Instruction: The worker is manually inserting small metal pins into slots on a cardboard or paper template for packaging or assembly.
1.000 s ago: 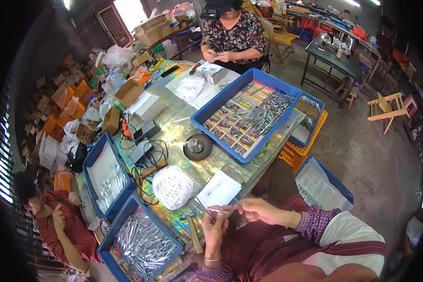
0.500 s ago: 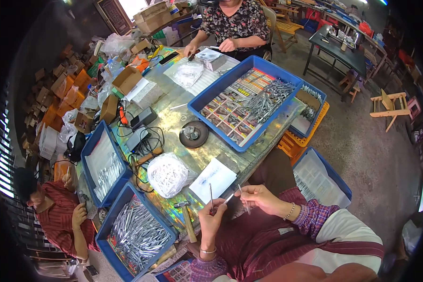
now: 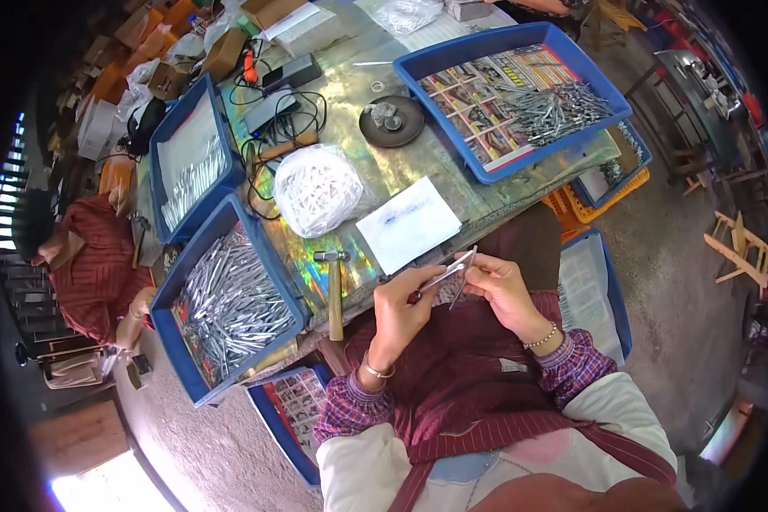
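My left hand is closed on a thin metal tool with a dark handle end, its bright shaft pointing toward my other hand. Between the thumb and fingers of my right hand is a slim metal piece, tilted and crossing the tool's tip. Its exact kind is too small to make out. Both hands hover over my dark red apron, just off the table edge. A white sheet with bluish smudges lies beyond them. Left of my left hand, a hammer overhangs the edge.
A blue tray heaped with metal pieces stands at left, another blue tray behind it. A large blue tray sits far right. Plastic bag of white pieces, dark round dish and cables are mid-table. A person sits left.
My view has tilted down and shifted. My hands have come together, so the tool and the slim piece now cross; before, they were apart, with the tool standing more upright.
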A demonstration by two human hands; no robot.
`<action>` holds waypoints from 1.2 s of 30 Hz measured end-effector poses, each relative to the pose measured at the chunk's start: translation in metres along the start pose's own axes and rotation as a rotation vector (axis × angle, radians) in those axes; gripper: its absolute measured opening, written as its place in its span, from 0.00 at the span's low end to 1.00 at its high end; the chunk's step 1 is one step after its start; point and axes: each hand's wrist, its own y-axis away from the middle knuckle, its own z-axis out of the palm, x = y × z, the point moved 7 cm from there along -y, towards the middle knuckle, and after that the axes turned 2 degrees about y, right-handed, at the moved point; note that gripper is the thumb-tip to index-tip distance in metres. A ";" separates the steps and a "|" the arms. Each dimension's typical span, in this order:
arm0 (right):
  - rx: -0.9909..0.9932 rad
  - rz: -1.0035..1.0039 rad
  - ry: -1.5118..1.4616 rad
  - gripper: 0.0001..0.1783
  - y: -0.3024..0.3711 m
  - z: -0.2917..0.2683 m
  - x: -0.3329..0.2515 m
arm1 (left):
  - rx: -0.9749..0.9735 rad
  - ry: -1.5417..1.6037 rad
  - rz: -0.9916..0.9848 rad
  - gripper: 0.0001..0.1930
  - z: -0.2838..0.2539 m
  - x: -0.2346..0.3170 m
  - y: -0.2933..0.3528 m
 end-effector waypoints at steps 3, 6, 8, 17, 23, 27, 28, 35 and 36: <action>0.009 -0.003 0.002 0.17 0.000 0.004 0.000 | 0.013 0.015 0.094 0.13 0.002 0.002 0.001; 0.030 -0.007 -0.012 0.16 0.000 0.005 -0.002 | 0.003 0.004 0.102 0.11 0.003 0.002 0.001; 0.043 -0.008 -0.015 0.16 0.000 0.003 -0.003 | -0.010 -0.002 0.080 0.10 0.004 0.001 0.001; 0.037 -0.105 0.016 0.15 -0.001 0.003 -0.005 | -0.041 0.005 0.104 0.10 0.013 -0.002 0.002; 0.075 -0.063 -0.102 0.14 0.002 0.002 -0.005 | -0.031 -0.082 0.226 0.12 0.019 0.005 0.004; 0.071 -0.023 -0.070 0.14 -0.001 -0.008 0.001 | -0.086 -0.095 0.167 0.18 0.028 0.010 0.011; 0.057 -0.007 -0.061 0.15 0.000 -0.009 0.002 | -0.096 -0.065 0.144 0.18 0.028 0.009 0.011; -0.029 0.156 -0.252 0.15 -0.005 -0.001 0.005 | -0.139 0.296 -0.070 0.11 0.026 -0.018 0.006; -0.055 0.172 -0.207 0.15 -0.005 0.000 0.005 | -0.099 0.350 -0.136 0.10 0.024 -0.025 0.005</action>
